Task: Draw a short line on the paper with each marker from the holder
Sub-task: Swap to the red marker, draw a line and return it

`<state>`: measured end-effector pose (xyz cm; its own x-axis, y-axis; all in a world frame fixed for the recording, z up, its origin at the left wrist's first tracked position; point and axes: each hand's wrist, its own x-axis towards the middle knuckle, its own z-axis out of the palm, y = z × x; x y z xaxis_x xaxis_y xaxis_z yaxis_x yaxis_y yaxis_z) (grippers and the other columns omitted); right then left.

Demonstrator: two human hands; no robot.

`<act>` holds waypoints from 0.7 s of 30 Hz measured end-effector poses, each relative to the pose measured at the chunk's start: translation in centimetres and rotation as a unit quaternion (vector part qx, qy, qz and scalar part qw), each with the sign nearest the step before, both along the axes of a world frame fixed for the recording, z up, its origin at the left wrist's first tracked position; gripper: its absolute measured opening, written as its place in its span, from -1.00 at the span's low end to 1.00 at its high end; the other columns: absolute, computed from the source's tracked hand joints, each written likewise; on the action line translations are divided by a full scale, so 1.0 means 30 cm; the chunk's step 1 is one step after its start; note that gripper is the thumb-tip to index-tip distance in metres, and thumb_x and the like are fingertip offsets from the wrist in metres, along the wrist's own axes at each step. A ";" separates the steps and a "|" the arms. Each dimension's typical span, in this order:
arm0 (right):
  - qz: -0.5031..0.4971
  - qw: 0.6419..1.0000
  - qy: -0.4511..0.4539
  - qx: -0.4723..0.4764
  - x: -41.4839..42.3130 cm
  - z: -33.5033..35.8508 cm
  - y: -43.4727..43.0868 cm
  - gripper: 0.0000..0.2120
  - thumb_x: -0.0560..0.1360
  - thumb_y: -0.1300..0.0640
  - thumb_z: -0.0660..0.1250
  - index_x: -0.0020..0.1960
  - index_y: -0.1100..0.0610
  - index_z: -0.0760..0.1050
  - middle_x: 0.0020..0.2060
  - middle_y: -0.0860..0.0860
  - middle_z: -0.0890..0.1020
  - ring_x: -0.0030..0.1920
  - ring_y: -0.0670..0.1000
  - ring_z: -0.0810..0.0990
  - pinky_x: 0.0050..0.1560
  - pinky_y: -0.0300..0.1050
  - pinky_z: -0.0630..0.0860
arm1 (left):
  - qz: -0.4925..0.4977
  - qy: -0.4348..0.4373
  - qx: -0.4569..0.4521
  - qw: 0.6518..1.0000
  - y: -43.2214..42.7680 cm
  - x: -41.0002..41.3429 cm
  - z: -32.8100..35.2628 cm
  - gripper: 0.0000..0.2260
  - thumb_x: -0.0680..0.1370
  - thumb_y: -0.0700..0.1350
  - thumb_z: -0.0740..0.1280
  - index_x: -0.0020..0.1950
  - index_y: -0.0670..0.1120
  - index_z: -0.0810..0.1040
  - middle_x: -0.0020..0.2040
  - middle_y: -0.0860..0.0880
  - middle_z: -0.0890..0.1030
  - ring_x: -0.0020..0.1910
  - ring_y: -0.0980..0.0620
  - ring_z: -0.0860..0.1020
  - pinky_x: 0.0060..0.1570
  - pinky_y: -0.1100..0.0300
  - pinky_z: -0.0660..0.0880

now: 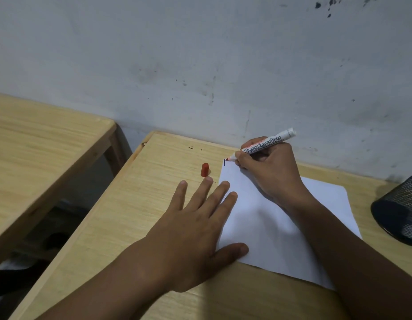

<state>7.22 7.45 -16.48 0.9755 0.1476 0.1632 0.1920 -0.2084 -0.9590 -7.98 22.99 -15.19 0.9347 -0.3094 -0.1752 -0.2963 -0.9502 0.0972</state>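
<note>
The left hand (195, 229) is lying flat, palm down, fingers spread and pointing away from the body, forearm reaching in from the lower left. The right hand (269, 172) is curling its fingers into a writing grip, wrist bent, forearm stretching in from the lower right.

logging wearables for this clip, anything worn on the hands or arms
Nothing worn shows. The left hand and right hand are bare: no gloves, rings, watch or bracelets. Both forearms are bare as far as the frame edge, with no sleeve in view.
</note>
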 end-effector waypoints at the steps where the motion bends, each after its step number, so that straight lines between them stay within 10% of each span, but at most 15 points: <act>1: -0.001 1.000 -0.001 -0.004 0.001 0.000 0.000 -0.91 0.43 0.23 0.52 -0.15 0.23 0.63 -0.27 0.17 0.70 -0.27 0.11 0.67 -0.09 0.25 0.66 | 0.000 0.000 0.000 1.000 0.000 0.002 -0.001 -0.26 0.52 0.45 -0.21 0.57 0.13 -0.35 0.55 0.14 -0.41 0.50 0.04 -0.47 0.48 -0.15 -0.37; 7: 0.000 1.000 -0.003 -0.005 -0.007 0.013 0.000 -0.93 0.43 0.25 0.50 -0.18 0.24 0.63 -0.24 0.28 0.70 -0.13 0.38 0.69 -0.07 0.37 0.64 | 0.004 0.003 0.002 1.000 -0.003 0.002 0.002 -0.26 0.50 0.46 -0.22 0.57 0.14 -0.35 0.55 0.14 -0.42 0.50 0.03 -0.48 0.48 -0.16 -0.37; 21: -0.007 0.996 0.048 0.077 -0.022 0.036 -0.004 -0.89 0.41 0.35 0.44 -0.25 0.20 0.59 -0.16 0.45 0.64 -0.25 0.19 0.64 -0.15 0.07 0.60 | 0.005 -0.006 -0.016 1.000 0.000 -0.007 0.017 -0.28 0.53 0.43 -0.16 0.59 0.13 -0.27 0.62 0.11 -0.23 0.56 0.04 -0.34 0.51 -0.12 -0.32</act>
